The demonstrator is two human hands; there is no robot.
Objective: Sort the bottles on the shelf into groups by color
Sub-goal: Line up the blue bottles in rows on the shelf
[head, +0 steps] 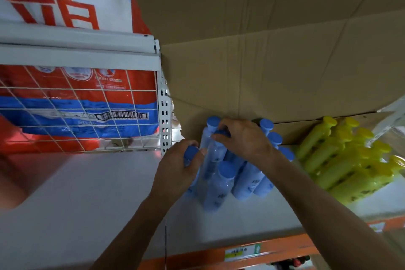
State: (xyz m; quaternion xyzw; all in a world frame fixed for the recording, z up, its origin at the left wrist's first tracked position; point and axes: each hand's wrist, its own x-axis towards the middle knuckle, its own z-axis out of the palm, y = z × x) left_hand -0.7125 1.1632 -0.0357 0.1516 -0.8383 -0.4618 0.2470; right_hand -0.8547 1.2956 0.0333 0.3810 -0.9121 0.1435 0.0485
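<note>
Bottles (pixel 221 182) of smooth blue plastic with round flat caps cluster mid-shelf on the matte white shelf (pixel 87 204), and left to right I see a barcoded red-and-blue bag (pixel 65 98) behind white wire mesh (pixel 122 103), the left hand (pixel 177 166) curled round one cap, the right hand (pixel 245 138) pinching another, then glossy yellow bottles (pixel 346 160) below creased cardboard (pixel 263 50).

Upper right, filled by creased brown cardboard (pixel 274 50), standing as a back wall. Upper left, a white metal beam (pixel 76 50) across the frame, above a white wire mesh panel (pixel 76 112) beside a perforated white upright (pixel 164 116). Behind the mesh, red, white and blue printed sacks (pixel 135 85), one with a barcode. Below, a pale grey shelf (pixel 87 193), faced along the bottom by an orange edge (pixel 274 247) bearing a small label (pixel 242 251). Dim, bluish light.
</note>
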